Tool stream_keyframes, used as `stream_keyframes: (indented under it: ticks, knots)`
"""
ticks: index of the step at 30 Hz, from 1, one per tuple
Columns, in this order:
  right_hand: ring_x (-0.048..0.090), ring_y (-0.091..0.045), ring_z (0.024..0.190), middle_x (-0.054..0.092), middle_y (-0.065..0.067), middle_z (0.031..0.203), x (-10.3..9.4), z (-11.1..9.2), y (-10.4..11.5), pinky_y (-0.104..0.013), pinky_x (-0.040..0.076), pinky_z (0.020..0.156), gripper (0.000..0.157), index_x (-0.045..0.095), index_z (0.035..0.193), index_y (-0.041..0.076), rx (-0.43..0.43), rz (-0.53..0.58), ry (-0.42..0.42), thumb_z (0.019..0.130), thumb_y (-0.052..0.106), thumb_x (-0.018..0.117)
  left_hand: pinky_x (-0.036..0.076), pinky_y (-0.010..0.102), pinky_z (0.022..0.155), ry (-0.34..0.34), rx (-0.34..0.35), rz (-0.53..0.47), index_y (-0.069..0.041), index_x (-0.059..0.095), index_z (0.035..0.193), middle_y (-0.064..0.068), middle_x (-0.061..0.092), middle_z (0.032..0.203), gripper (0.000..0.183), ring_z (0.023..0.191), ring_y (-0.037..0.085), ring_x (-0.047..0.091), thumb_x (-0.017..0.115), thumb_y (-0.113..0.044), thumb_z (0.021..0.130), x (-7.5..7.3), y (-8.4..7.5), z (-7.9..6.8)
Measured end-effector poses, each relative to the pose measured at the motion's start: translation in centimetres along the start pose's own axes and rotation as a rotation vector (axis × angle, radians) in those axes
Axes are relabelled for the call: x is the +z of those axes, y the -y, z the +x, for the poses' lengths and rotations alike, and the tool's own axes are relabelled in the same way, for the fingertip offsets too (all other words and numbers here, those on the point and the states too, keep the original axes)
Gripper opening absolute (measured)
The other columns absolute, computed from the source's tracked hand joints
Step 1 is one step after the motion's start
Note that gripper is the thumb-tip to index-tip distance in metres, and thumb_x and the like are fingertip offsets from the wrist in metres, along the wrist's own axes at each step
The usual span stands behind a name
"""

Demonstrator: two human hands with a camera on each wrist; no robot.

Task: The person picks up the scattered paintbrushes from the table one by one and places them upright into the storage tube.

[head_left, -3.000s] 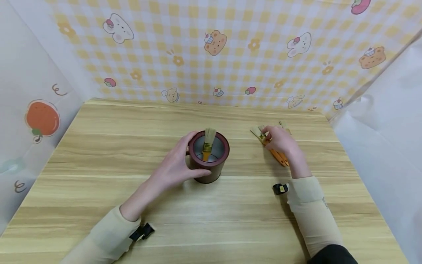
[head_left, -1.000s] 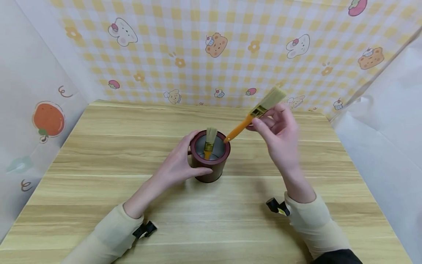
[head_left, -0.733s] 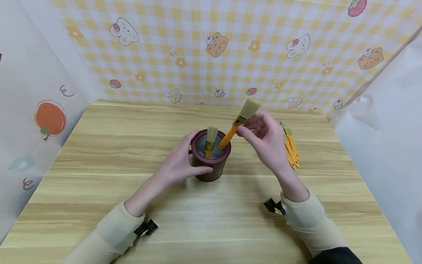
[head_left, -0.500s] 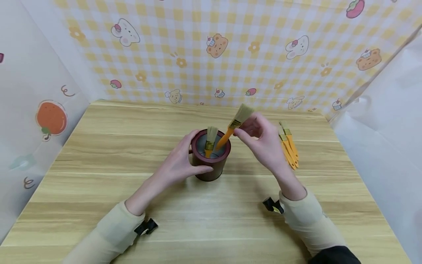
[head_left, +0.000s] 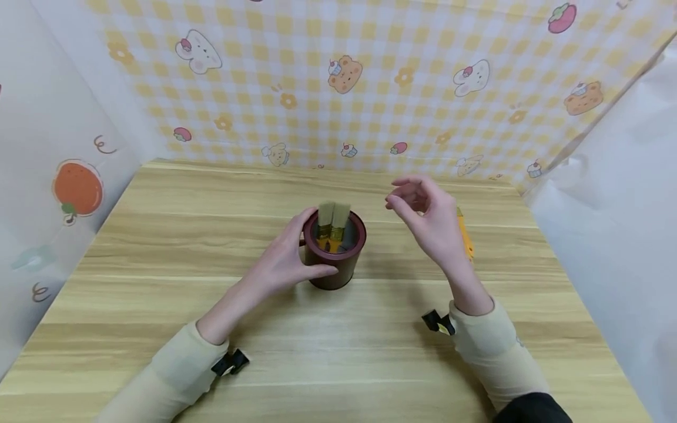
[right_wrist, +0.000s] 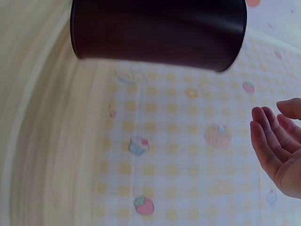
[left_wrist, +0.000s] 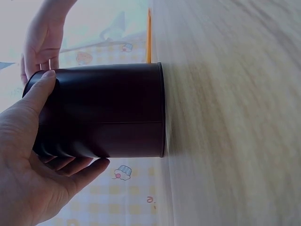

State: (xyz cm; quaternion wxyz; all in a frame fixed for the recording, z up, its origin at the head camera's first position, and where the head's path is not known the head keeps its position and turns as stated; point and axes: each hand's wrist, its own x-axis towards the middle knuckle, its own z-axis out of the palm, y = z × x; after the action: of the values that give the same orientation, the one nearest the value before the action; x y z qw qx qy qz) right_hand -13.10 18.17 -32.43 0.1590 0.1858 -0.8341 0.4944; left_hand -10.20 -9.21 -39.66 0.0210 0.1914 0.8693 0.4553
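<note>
A dark brown-red cylindrical canister [head_left: 338, 273] stands upright on the wooden table, and my left hand [head_left: 280, 258] grips it from the left with the thumb in front. Two paintbrushes [head_left: 339, 218] lean side by side inside, pale bristles up, the lower handles hidden by the wall. In the left wrist view the thumb lies along the canister [left_wrist: 103, 113] near its rim, fingers round the other side. My right hand [head_left: 431, 226] hovers right of the canister with loosely bent fingers and nothing between them; the right wrist view shows this hand [right_wrist: 282, 146] apart from the canister.
More orange-handled paintbrushes [head_left: 465, 235] lie on the table at the right, mostly hidden behind my right hand. A yellow checked cloth [head_left: 296, 123] with cartoon prints hangs behind the table [head_left: 338, 352]. White sheets flank both sides.
My right hand took a paintbrush from the pile at right, carried it handle first into the canister, let go and drew back slightly. My left hand has kept hold of the canister.
</note>
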Motion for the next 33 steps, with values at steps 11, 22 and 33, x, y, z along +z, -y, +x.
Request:
stream_keyframes:
  ticks: [11, 22, 33]
  knots:
    - [0.067, 0.003, 0.077, 0.074, -0.018, 0.095, -3.2, 2.3, -4.1, -0.013, 0.055, 0.073, 0.024, 0.068, 0.121, 0.003, 0.090, -0.086, -0.044, 0.099, 0.013, 0.067, 0.047, 0.052, 0.113, 0.000, 0.002, 0.000, -0.020, 0.023, 0.163, 0.007, 0.042, 0.159, 0.115, 0.138, 0.029, 0.052, 0.093, -0.040, 0.074, -0.5, 0.1, 0.1]
    - [0.066, -0.042, 0.114, 0.066, -0.028, 0.130, -6.7, 2.6, -8.4, -0.050, 0.057, 0.088, 0.048, 0.053, 0.145, 0.003, 0.437, -0.461, 0.397, 0.104, 0.027, 0.060, 0.047, 0.051, 0.113, 0.006, 0.010, -0.002, -0.019, 0.024, 0.163, 0.007, 0.043, 0.159, 0.114, 0.139, 0.029, 0.052, 0.093, -0.040, 0.075, -0.2, 0.0, 0.0]
    - [0.064, -0.045, 0.112, 0.064, -0.034, 0.126, -6.2, 2.2, -11.3, -0.056, 0.053, 0.094, 0.053, 0.050, 0.143, -0.008, 0.497, -0.553, 0.579, 0.096, 0.008, 0.068, 0.046, 0.055, 0.114, 0.014, -0.007, 0.023, -0.019, 0.023, 0.163, 0.007, 0.040, 0.161, 0.114, 0.142, 0.030, 0.049, 0.092, -0.044, 0.076, -0.2, 0.0, -0.1]
